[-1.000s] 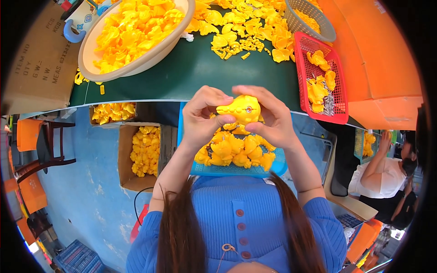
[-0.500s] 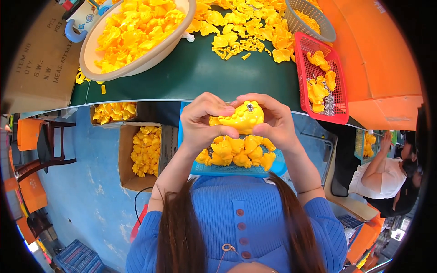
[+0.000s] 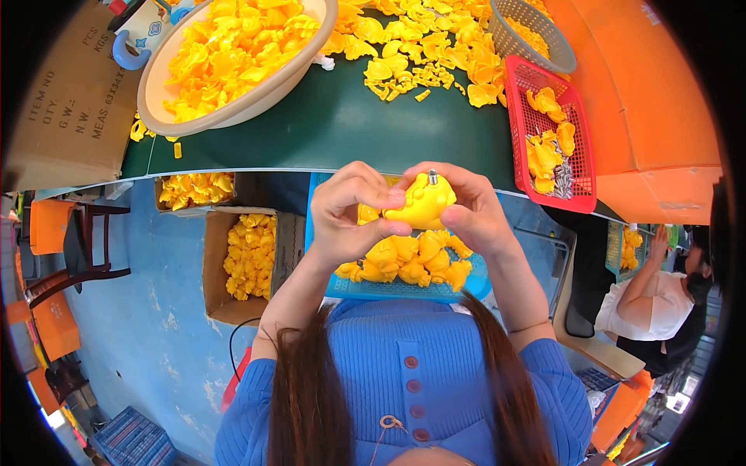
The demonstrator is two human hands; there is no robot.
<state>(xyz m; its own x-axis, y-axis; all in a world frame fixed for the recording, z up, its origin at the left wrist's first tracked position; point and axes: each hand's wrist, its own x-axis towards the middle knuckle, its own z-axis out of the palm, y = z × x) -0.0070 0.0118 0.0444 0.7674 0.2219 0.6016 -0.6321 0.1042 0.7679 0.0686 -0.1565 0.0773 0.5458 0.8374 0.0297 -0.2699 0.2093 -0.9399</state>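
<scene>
Between my two hands is a yellow molded plastic figure point(image 3: 420, 203) with a small silver metal pin point(image 3: 433, 177) sticking up at its top. My left hand point(image 3: 353, 210) pinches its left end with thumb and fingers. My right hand point(image 3: 466, 203) wraps round its right side, thumb on the near face. The fingertips behind the figure are hidden. Just below my hands, a blue basket point(image 3: 365, 290) on my lap holds several similar yellow parts point(image 3: 412, 256).
On the green table point(image 3: 326, 128) stand a beige basin point(image 3: 233, 116) of yellow shells, a red basket point(image 3: 584, 167) with yellow parts and metal pins, and a grey basket point(image 3: 556, 58). Loose yellow pieces point(image 3: 420, 46) lie behind. A carton point(image 3: 217, 299) sits lower left; another person point(image 3: 645, 303) is at right.
The figure has turned in my hands, so its metal pin now points more upward. My left fingers have shifted slightly along its left end.
</scene>
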